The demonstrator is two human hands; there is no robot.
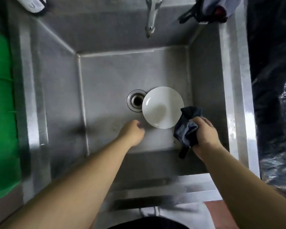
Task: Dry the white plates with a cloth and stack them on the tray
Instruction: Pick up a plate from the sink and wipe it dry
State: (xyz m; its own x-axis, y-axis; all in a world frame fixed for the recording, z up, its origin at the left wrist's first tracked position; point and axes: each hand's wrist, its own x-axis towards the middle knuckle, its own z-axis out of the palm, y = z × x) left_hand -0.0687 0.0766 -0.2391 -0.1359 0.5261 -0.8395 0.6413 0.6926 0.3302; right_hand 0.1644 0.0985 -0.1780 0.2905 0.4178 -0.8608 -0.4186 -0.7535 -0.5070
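Observation:
A round white plate (162,107) lies on the floor of a deep steel sink (106,76), just right of the drain (136,100). My right hand (205,133) grips a bunched dark blue-grey cloth (187,128) at the plate's lower right edge; the cloth overlaps that rim. My left hand (134,133) hovers low in the sink just left of the plate's near edge, fingers loosely curled and holding nothing; whether it touches the plate is unclear. No tray is in view.
A chrome tap (151,17) hangs over the sink's far wall. A green surface (2,104) runs along the left edge. Dark plastic sheeting (276,113) fills the right side. A white object (31,4) and a dark strapped item (205,12) rest on the far rim.

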